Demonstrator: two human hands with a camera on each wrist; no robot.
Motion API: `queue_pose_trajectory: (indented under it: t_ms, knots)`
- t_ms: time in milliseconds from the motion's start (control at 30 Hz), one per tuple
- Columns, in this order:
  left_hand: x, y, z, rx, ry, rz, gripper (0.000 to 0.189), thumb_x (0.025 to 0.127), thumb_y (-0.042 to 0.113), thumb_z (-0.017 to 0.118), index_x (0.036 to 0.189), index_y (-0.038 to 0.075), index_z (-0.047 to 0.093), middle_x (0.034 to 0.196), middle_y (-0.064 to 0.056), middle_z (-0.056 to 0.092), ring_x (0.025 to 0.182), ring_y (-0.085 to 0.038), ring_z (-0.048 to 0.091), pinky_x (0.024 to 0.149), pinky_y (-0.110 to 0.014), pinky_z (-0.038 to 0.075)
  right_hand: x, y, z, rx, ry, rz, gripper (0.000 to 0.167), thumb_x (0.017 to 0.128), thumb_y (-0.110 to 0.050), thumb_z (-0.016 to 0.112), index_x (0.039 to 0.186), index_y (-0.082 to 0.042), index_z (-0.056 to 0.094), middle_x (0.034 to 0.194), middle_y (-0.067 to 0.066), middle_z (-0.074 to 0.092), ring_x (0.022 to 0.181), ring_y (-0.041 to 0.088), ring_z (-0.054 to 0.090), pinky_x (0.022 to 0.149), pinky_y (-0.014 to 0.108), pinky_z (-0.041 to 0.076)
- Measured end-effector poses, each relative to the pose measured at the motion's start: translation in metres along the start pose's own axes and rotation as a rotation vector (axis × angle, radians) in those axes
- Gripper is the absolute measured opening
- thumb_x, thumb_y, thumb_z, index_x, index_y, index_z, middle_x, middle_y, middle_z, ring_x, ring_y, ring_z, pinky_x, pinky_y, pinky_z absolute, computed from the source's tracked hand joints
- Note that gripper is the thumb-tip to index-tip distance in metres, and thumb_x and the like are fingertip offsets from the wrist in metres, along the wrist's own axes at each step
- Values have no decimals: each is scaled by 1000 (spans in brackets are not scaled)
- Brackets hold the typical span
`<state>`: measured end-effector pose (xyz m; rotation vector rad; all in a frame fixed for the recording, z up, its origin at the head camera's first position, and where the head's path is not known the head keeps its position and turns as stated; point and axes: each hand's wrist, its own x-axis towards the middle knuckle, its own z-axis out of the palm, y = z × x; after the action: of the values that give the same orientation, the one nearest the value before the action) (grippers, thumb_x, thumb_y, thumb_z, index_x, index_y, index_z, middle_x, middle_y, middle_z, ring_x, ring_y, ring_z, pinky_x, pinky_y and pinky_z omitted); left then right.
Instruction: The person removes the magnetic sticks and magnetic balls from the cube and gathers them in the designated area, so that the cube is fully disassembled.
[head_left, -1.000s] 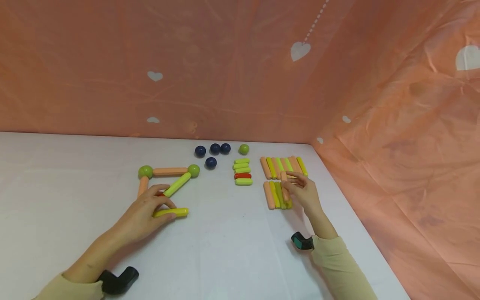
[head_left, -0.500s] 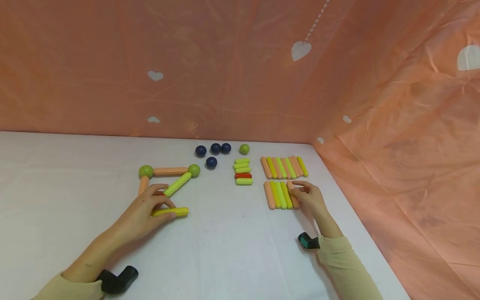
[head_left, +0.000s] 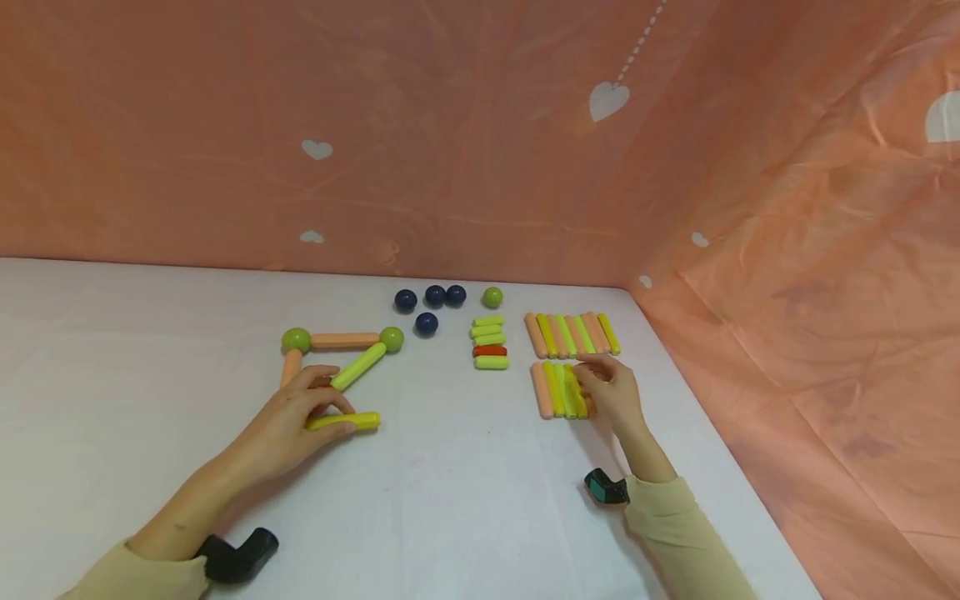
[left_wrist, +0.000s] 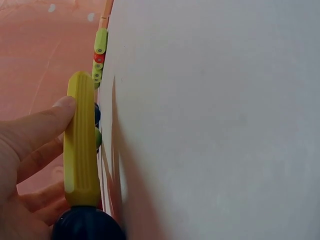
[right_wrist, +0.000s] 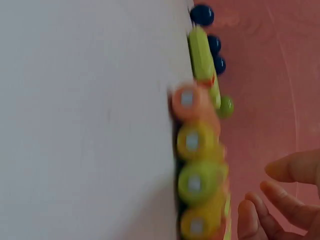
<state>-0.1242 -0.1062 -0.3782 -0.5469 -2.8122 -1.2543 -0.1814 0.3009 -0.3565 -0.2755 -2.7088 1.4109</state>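
My left hand (head_left: 288, 421) pinches a yellow ridged stick (left_wrist: 82, 140), thumb against its side. A navy ball (left_wrist: 89, 225) sits at the stick's lower end in the left wrist view. Beside this hand lies a frame of two green balls (head_left: 296, 340), a peach stick (head_left: 345, 341) between them, another peach stick (head_left: 291, 367) and a lime stick (head_left: 358, 367); the hand covers part of it. My right hand (head_left: 613, 398) hovers at the right end of the near row of sticks (head_left: 542, 392), fingers apart and nothing held in the right wrist view (right_wrist: 295, 200). It hides the row's last stick.
A far row of peach, yellow and lime sticks (head_left: 535, 335) lies behind. Short lime pieces and a red piece (head_left: 490, 352) are stacked mid-table. Several navy balls (head_left: 426, 324) and a green ball (head_left: 492, 297) sit near the back curtain (head_left: 465, 208).
My right hand set a peach stick down at the right end of the near row and let it go, then shifted slightly left. My left hand stays almost still.
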Motion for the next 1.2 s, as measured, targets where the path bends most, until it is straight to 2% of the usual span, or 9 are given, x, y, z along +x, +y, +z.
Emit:
queue_pose_trajectory:
  t_ms: [200,367,567,733,967,1067,1200]
  knots:
    - [0,2,1,3,8,4,10,82,16,76,89,12,71,134,-24,46,123,-45,44,97,-60,42,-6,-19,36,96,-100,-116,27,91,-9,63,115,4,65,101,16,67,77,9,60,66,19,51]
    - [-1,1,1,2,6,-1,10,82,16,76,90,13,71,134,-22,46,122,-44,45,96,-59,43,-15,-34,63,174,-247,-149,26,92,-8,61,115,5,63,100,17,67,75,16,63,67,22,51]
    - [-2,0,1,10,20,34,9,82,18,76,88,14,71,131,-23,48,119,-43,48,94,-58,44,-26,-47,95,207,-432,-184,28,93,-8,61,116,7,61,106,25,66,79,20,65,69,23,53]
    - [-2,1,-1,5,22,36,9,83,19,76,89,14,71,132,-22,49,120,-42,47,95,-58,43,-34,-55,117,191,-547,-173,27,93,-11,61,115,3,63,107,20,67,78,13,64,67,22,50]
    - [-1,1,0,13,24,27,10,82,18,76,89,13,71,131,-22,49,120,-42,47,95,-59,43,-43,-66,132,137,-643,-124,26,91,-19,65,114,-8,67,99,10,72,74,9,63,62,22,43]
    - [-1,1,-1,16,21,23,10,82,18,76,89,13,71,130,-22,49,120,-42,47,95,-59,42,-45,-70,139,155,-713,-123,27,91,-19,66,115,-7,67,103,10,72,75,7,63,63,21,45]
    - [-1,1,0,13,31,46,9,82,17,76,88,13,71,129,-22,51,118,-42,48,95,-59,43,-49,-76,150,183,-763,-124,27,90,-16,66,116,-5,67,104,12,72,75,5,62,62,20,46]
